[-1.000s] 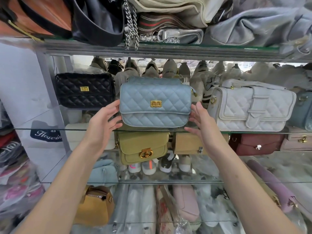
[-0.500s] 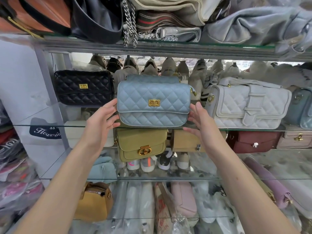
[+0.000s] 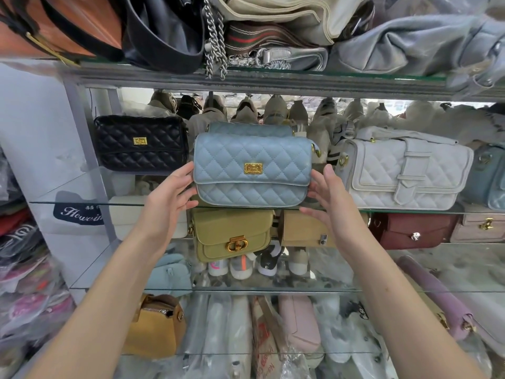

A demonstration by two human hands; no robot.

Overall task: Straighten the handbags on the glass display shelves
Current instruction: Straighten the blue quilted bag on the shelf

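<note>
A light blue quilted handbag (image 3: 252,168) with a gold clasp stands upright on the middle glass shelf (image 3: 82,202), at its front edge. My left hand (image 3: 172,192) presses against the bag's left end, thumb up and fingers curled under its corner. My right hand (image 3: 328,198) is against the right end with fingers spread. A second blue bag (image 3: 248,128) stands just behind it. A black quilted handbag (image 3: 140,143) stands to the left and a white quilted handbag (image 3: 404,173) to the right on the same shelf.
An olive bag (image 3: 232,233), a tan bag (image 3: 306,228) and a maroon bag (image 3: 410,228) sit on the shelf below. The top shelf (image 3: 273,80) carries piled bags and a hanging chain (image 3: 216,36). Shoes line the back. Wrapped goods are stacked at left.
Both hands stay against the ends of the blue bag, which has barely shifted on the shelf. Only the view has moved slightly.
</note>
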